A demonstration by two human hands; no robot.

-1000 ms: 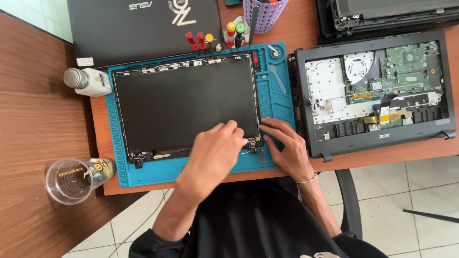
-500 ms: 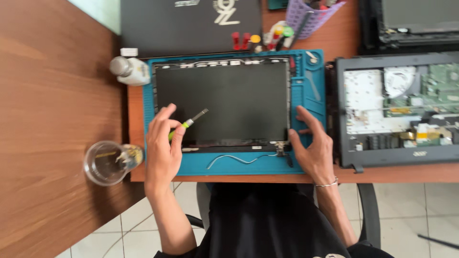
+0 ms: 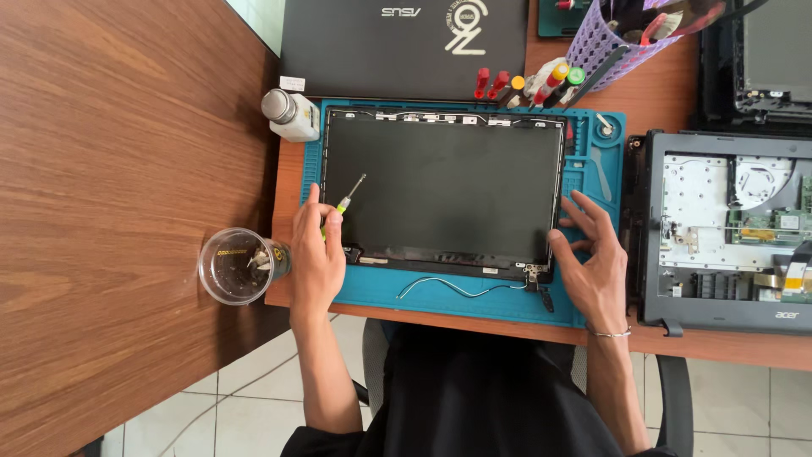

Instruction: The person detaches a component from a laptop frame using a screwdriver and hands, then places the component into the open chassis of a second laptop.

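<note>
Left hand (image 3: 317, 258) pinching a small green-handled screwdriver (image 3: 345, 201) at the screen panel's (image 3: 444, 190) near-left corner, right hand (image 3: 592, 262) fingers spread at its near-right edge, panel flat on blue mat (image 3: 474, 296), clear cup (image 3: 239, 266) left, opened laptop base (image 3: 727, 228) right.

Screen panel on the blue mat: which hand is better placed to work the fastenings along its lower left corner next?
Probably the left hand. It already holds the screwdriver and rests at the screen panel's lower left corner, while the right hand is empty, fingers spread at the right edge.
</note>
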